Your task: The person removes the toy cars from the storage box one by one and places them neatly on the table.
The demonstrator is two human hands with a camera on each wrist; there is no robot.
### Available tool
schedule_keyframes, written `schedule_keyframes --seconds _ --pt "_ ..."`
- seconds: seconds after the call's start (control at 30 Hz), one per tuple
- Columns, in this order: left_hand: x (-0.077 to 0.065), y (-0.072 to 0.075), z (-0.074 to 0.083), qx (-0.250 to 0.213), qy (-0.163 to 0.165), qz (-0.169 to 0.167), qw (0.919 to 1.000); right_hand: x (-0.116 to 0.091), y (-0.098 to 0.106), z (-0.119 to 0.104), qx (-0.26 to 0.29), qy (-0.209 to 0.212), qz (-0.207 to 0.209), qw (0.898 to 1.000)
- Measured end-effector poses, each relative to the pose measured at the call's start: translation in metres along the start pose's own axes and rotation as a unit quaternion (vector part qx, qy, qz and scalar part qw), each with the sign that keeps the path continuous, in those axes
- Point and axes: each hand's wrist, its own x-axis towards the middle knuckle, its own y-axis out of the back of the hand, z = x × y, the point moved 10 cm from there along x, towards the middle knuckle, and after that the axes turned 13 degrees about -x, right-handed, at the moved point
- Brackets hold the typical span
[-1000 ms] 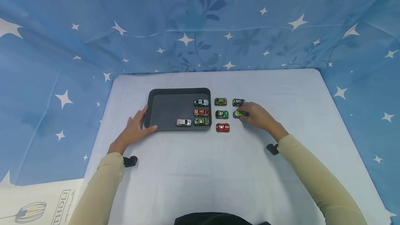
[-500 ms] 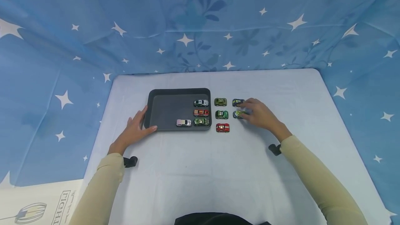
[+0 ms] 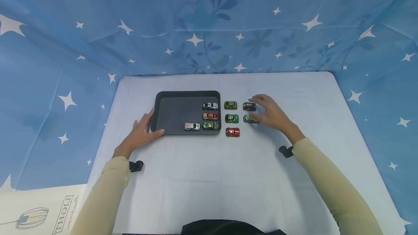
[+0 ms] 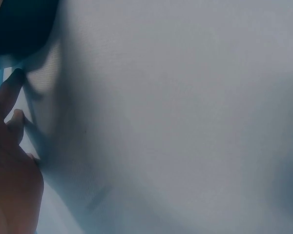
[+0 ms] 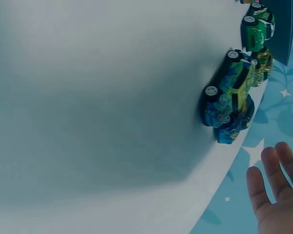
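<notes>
My left hand (image 3: 139, 134) spreads its fingers and thumb against the left end of the dark grey tray (image 3: 176, 131). Four toy cars sit toward the tray's right side, among them a white one (image 3: 210, 106), an orange one (image 3: 210, 116) and a silver one (image 3: 192, 127). My right hand (image 3: 271, 113) is held over two toy cars on the table, its fingers apart and holding nothing. One is dark blue (image 3: 249, 106); the other is blue and yellow-green (image 3: 250, 119), partly covered by the thumb. In the right wrist view, the blue and yellow-green car (image 5: 229, 92) stands away from the fingers (image 5: 278, 170).
Between tray and right hand stand an olive toy car (image 3: 230, 105), a green one (image 3: 232, 118) and a red one (image 3: 232, 132). A white cloth (image 3: 202, 184) covers the table. Blue star-patterned fabric (image 3: 209, 28) hangs behind, and a printed cream cloth (image 3: 42, 209) lies at lower left.
My right hand has let go of the blue and yellow-green car; its fingers have opened and moved back from both right-hand cars. My left hand stays at the tray.
</notes>
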Motion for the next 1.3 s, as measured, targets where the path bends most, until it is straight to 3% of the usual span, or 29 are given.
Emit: schedule_keyframes --seconds 0.57,1.13,1.3 --pt "0.002 0.001 -0.004 -0.003 0.013 -0.001 0.9999 0.019 -0.001 -0.016 0.006 -0.012 -0.036 0.999" --pt "-0.001 0.000 -0.010 -0.008 0.038 -0.004 0.9992 0.045 -0.010 -0.065 0.009 0.052 -0.028 0.998" --pt "0.001 -0.001 -0.011 -0.013 0.028 -0.002 0.9995 0.055 -0.013 -0.081 0.009 0.067 -0.026 0.997"
